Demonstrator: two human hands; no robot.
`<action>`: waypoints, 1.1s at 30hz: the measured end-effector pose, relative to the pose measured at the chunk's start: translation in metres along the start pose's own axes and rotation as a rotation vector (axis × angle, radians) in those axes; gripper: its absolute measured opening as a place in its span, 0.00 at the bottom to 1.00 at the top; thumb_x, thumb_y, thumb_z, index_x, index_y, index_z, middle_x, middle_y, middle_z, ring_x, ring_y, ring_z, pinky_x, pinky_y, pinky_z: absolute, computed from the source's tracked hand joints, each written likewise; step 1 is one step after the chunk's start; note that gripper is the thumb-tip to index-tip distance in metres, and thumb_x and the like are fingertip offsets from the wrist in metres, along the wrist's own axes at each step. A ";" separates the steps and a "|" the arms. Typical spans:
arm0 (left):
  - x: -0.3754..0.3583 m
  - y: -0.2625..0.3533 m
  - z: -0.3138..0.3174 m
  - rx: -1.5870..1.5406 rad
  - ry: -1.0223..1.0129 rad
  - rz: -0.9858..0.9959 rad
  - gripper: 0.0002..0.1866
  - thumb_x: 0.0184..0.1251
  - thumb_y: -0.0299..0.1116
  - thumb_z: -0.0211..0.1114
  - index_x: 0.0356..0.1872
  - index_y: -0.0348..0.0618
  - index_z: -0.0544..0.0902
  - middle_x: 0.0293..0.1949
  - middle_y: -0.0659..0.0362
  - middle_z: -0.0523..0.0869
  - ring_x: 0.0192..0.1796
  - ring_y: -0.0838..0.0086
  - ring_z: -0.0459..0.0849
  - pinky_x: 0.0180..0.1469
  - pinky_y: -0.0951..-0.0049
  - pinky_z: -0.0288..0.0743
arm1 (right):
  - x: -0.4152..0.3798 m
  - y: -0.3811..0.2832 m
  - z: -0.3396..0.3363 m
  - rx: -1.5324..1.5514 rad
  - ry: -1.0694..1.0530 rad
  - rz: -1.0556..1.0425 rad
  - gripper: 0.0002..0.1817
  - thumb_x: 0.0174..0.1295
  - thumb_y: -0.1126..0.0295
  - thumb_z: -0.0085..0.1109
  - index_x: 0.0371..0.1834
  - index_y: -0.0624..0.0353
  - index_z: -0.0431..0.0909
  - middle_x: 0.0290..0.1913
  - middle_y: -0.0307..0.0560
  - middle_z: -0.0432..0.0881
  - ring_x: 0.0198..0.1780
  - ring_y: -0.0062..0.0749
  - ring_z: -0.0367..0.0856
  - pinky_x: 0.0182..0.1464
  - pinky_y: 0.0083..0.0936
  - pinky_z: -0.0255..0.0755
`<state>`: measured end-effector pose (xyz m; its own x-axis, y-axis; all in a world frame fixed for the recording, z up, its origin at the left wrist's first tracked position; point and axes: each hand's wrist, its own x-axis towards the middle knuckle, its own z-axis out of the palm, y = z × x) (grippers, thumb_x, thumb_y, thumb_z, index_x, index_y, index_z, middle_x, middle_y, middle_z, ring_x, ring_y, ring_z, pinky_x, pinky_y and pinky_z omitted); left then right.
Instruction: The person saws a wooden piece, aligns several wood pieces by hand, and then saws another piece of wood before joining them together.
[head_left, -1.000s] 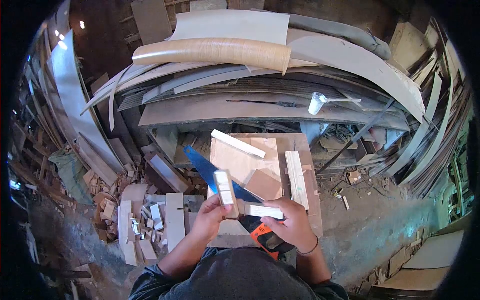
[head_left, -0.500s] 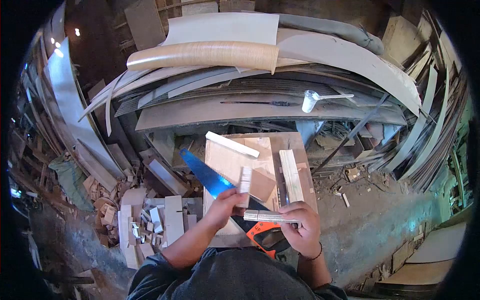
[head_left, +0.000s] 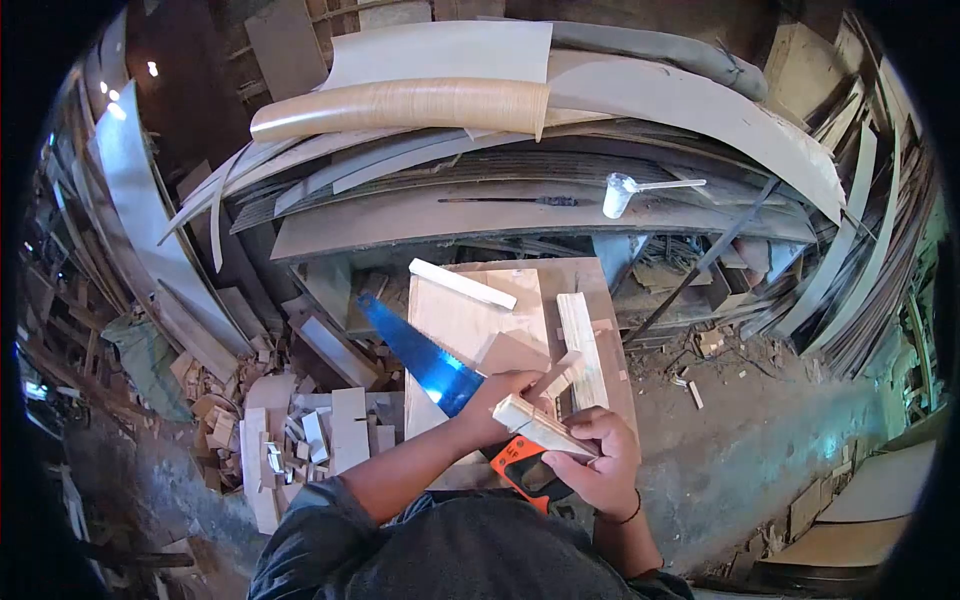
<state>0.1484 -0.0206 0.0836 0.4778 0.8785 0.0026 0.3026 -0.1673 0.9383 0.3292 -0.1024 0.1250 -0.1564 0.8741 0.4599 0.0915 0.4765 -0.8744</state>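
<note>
My left hand (head_left: 497,405) grips a short wooden strip (head_left: 556,374) that points up and to the right. My right hand (head_left: 598,458) holds a second pale wooden strip (head_left: 533,424), angled down to the right, and the two pieces meet near my left thumb. Both hands hover over a plywood board (head_left: 470,318) that serves as a work surface. A handsaw lies under them, its blue blade (head_left: 415,350) pointing up-left and its orange handle (head_left: 520,470) just below my right hand.
On the board lie a white wooden strip (head_left: 462,284), a square plywood piece (head_left: 512,352) and a thick pale plank (head_left: 580,336). Offcuts (head_left: 300,430) pile up on the floor at left. Behind, stacked laminate sheets carry a rolled sheet (head_left: 400,104) and a white hammer-like tool (head_left: 625,192).
My left hand swung its strip from upright down toward the right and came closer to my right hand. The right hand's strip tilted from level to slanting. The two pieces now touch.
</note>
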 end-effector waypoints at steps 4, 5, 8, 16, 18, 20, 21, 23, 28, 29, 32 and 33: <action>0.010 -0.020 0.009 0.140 0.118 0.185 0.18 0.59 0.37 0.69 0.43 0.33 0.80 0.34 0.47 0.84 0.36 0.62 0.85 0.37 0.65 0.76 | -0.003 0.001 0.004 0.052 0.013 0.117 0.24 0.48 0.80 0.74 0.41 0.58 0.67 0.43 0.48 0.77 0.44 0.28 0.79 0.46 0.26 0.75; 0.012 -0.027 0.012 0.193 0.153 0.221 0.17 0.60 0.37 0.69 0.43 0.33 0.81 0.33 0.48 0.83 0.34 0.65 0.84 0.35 0.66 0.75 | -0.004 0.001 0.005 0.098 0.028 0.169 0.24 0.49 0.79 0.74 0.41 0.58 0.67 0.44 0.48 0.76 0.44 0.27 0.79 0.47 0.26 0.75; 0.017 -0.023 0.009 0.356 0.128 0.202 0.16 0.58 0.37 0.70 0.38 0.33 0.80 0.32 0.47 0.84 0.35 0.64 0.86 0.36 0.66 0.77 | -0.006 0.006 0.004 0.104 0.011 0.165 0.24 0.49 0.80 0.74 0.43 0.57 0.66 0.45 0.46 0.75 0.46 0.27 0.77 0.49 0.27 0.74; 0.020 -0.018 0.017 0.128 0.233 -0.006 0.16 0.60 0.38 0.69 0.30 0.36 0.75 0.23 0.49 0.80 0.25 0.58 0.81 0.31 0.60 0.74 | -0.013 0.013 0.005 0.186 0.054 0.143 0.22 0.50 0.74 0.76 0.40 0.60 0.69 0.42 0.51 0.80 0.41 0.30 0.80 0.44 0.27 0.74; 0.024 -0.015 0.023 0.198 0.240 -0.048 0.17 0.60 0.39 0.69 0.28 0.35 0.75 0.21 0.49 0.79 0.24 0.58 0.81 0.30 0.59 0.74 | -0.015 0.012 0.005 0.167 0.000 0.142 0.23 0.49 0.75 0.76 0.40 0.59 0.68 0.42 0.51 0.79 0.42 0.29 0.79 0.44 0.27 0.74; 0.027 -0.010 0.027 0.249 0.252 -0.043 0.18 0.60 0.40 0.70 0.26 0.35 0.74 0.20 0.48 0.80 0.25 0.56 0.82 0.30 0.58 0.74 | -0.016 0.011 0.004 0.136 -0.099 0.125 0.24 0.48 0.78 0.75 0.42 0.58 0.67 0.43 0.49 0.76 0.45 0.27 0.77 0.46 0.26 0.73; 0.032 -0.017 0.032 0.344 0.272 -0.044 0.19 0.61 0.43 0.69 0.27 0.36 0.75 0.22 0.46 0.81 0.28 0.51 0.84 0.31 0.55 0.75 | -0.018 0.015 0.007 0.079 -0.082 0.066 0.24 0.48 0.78 0.76 0.41 0.58 0.68 0.41 0.50 0.77 0.43 0.27 0.78 0.45 0.26 0.73; 0.035 -0.026 0.040 0.323 0.369 0.028 0.20 0.61 0.41 0.70 0.23 0.36 0.74 0.19 0.46 0.79 0.22 0.54 0.81 0.26 0.56 0.70 | -0.016 0.011 0.008 0.084 -0.104 0.054 0.24 0.48 0.78 0.76 0.41 0.59 0.68 0.40 0.49 0.77 0.43 0.27 0.77 0.45 0.26 0.73; 0.033 -0.028 0.041 0.334 0.307 0.013 0.19 0.62 0.41 0.70 0.24 0.36 0.76 0.21 0.44 0.81 0.23 0.53 0.82 0.26 0.57 0.72 | -0.019 0.015 0.009 0.146 -0.082 0.055 0.24 0.49 0.79 0.74 0.43 0.59 0.67 0.43 0.49 0.75 0.44 0.28 0.77 0.46 0.27 0.73; 0.030 -0.023 0.038 0.356 0.264 -0.016 0.18 0.62 0.41 0.69 0.25 0.36 0.77 0.22 0.44 0.82 0.24 0.53 0.83 0.27 0.58 0.73 | -0.022 0.016 0.008 0.156 -0.063 0.088 0.24 0.50 0.79 0.74 0.44 0.59 0.66 0.44 0.49 0.75 0.44 0.28 0.77 0.46 0.27 0.73; 0.013 -0.012 0.015 0.330 0.195 0.038 0.15 0.64 0.40 0.68 0.30 0.36 0.81 0.25 0.43 0.84 0.28 0.56 0.86 0.30 0.61 0.77 | -0.023 0.008 0.009 0.197 -0.005 0.161 0.25 0.50 0.80 0.73 0.45 0.58 0.65 0.46 0.49 0.73 0.46 0.28 0.77 0.47 0.27 0.73; 0.004 -0.010 0.005 0.307 0.181 0.077 0.14 0.65 0.40 0.67 0.32 0.36 0.83 0.26 0.44 0.84 0.29 0.58 0.87 0.32 0.62 0.78 | -0.023 0.005 0.011 0.214 0.014 0.182 0.25 0.50 0.80 0.73 0.45 0.58 0.65 0.46 0.49 0.73 0.46 0.28 0.76 0.48 0.27 0.73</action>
<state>0.1516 -0.0171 0.0722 0.3634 0.9184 0.1563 0.5182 -0.3387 0.7854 0.3226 -0.1209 0.1086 -0.1428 0.9452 0.2935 -0.0937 0.2823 -0.9547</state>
